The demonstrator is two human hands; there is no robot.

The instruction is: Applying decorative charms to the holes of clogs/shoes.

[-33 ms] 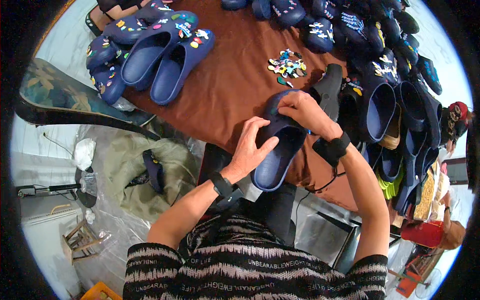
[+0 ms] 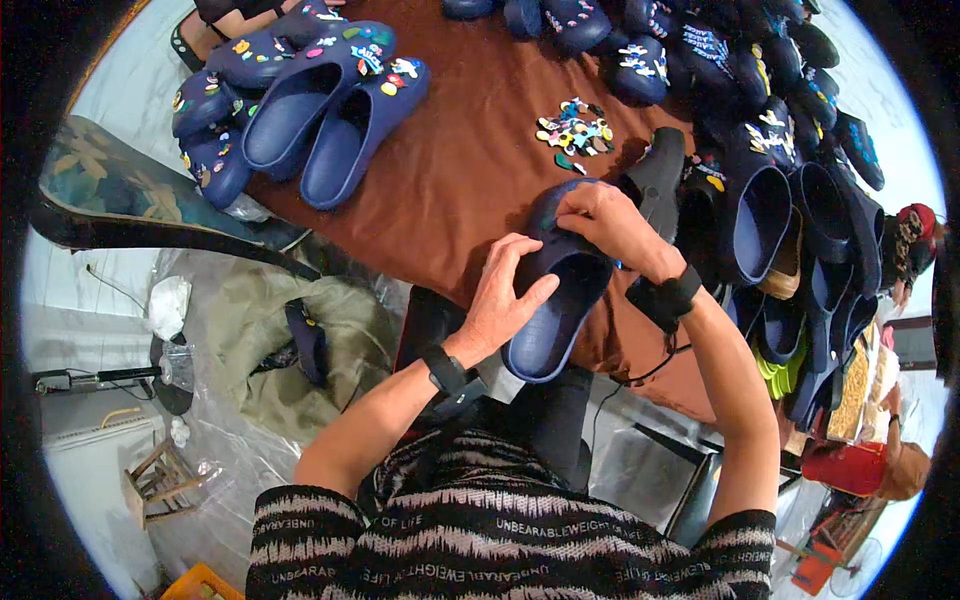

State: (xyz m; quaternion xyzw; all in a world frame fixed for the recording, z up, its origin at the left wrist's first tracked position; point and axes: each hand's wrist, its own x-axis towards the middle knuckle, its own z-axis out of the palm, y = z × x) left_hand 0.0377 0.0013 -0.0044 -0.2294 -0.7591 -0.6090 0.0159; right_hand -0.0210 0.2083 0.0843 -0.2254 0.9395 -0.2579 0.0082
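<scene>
A navy clog (image 2: 548,335) lies in front of me at the table's near edge, its toe pointing away and its open heel toward me. My left hand (image 2: 495,300) grips the clog's left side, fingertips on the upper and thumb along the rim of the opening. Bent over the toe, my right hand (image 2: 610,228) has thumb and fingers pinched together against the surface. Whatever sits in that pinch is hidden by the fingers. Just beyond the toe is a small pile of colourful shoe charms (image 2: 578,130).
Decorated navy clogs (image 2: 340,150) stand at the far left of the brown-covered table (image 2: 460,130). Many more clogs (image 2: 760,215) crowd the right side, beside a dark shoe (image 2: 655,185). An olive sack (image 2: 250,340) with a clog inside is on the floor, near a wooden stool (image 2: 165,480).
</scene>
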